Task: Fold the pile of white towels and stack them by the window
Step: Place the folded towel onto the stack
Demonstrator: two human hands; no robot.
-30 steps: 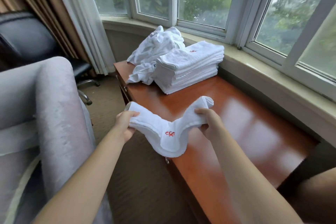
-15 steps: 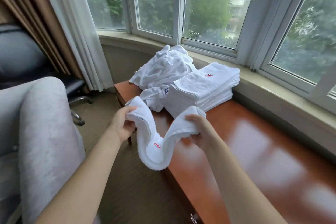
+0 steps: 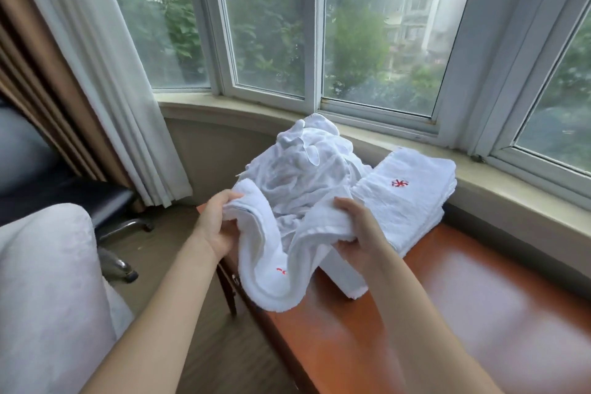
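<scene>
Both hands grip one folded white towel (image 3: pixel 281 253) between them, held up in the air over the near left corner of the desk (image 3: pixel 447 313). The left hand (image 3: pixel 217 224) has its fingers curled round the towel's left end, at about nine o'clock from the sagging middle; the right hand (image 3: pixel 358 227) pinches the other end from above, thumb underneath, at about three o'clock. Between the two grips the cloth droops in a deep U, and a bit of red embroidery (image 3: pixel 281 271) shows on the hanging part.

Just beyond the hands, at twelve o'clock, lies a heap of unfolded white towels (image 3: pixel 303 169), crumpled and piled against the wall below the window sill (image 3: pixel 479 182). To its right, at about one o'clock from the hands, stands a neat stack of folded towels (image 3: pixel 406 201), the top one marked with a red emblem (image 3: pixel 399 183); heap and stack touch.

The reddish wooden desk runs off toward four o'clock along the bay window (image 3: pixel 377 25). At ten o'clock hang a white sheer curtain (image 3: pixel 96 57) and a brown drape (image 3: pixel 28 80). At eight o'clock sits a pale upholstered armchair (image 3: pixel 44 291), with a dark office chair (image 3: pixel 64 198) behind it.
</scene>
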